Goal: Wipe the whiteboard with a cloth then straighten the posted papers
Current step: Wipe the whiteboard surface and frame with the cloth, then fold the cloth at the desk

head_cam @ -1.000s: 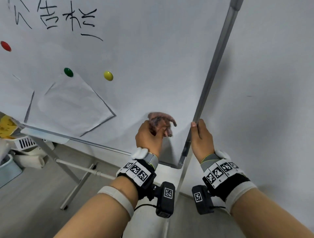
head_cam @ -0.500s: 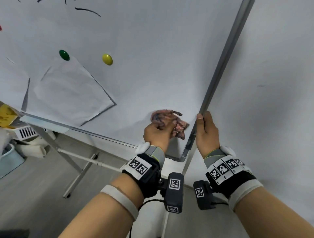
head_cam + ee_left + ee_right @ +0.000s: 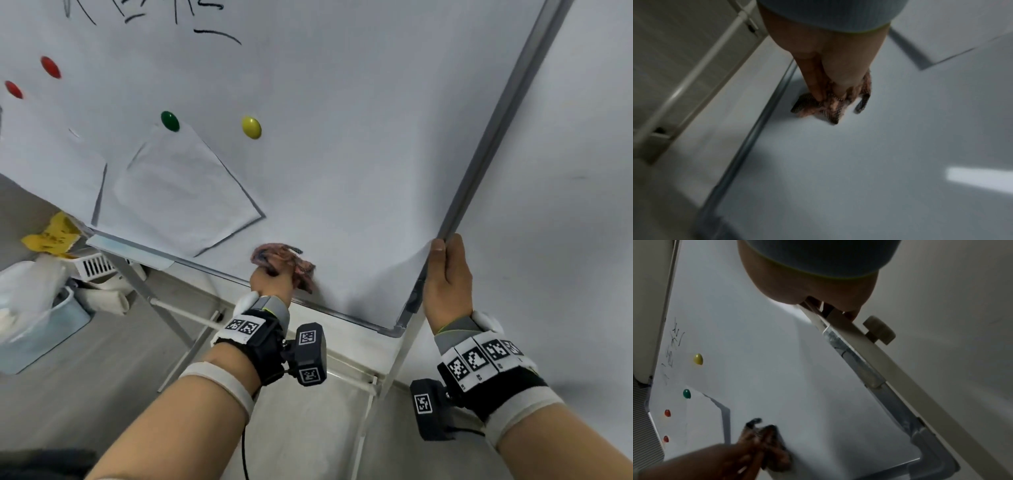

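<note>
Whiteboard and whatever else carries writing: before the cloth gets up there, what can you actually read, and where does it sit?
Whiteboard, top: black handwritten strokes, cut off by the frame, not readable.
Yellow paper at lower left: dark marks, too blurred to read.
Wrist bands: square black-and-white code tags, no words.
Posted paper under the green magnet: no print visible.

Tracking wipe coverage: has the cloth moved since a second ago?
Yes. The cloth in the left hand slid left along the whiteboard, away from its right frame toward the tilted paper.
</note>
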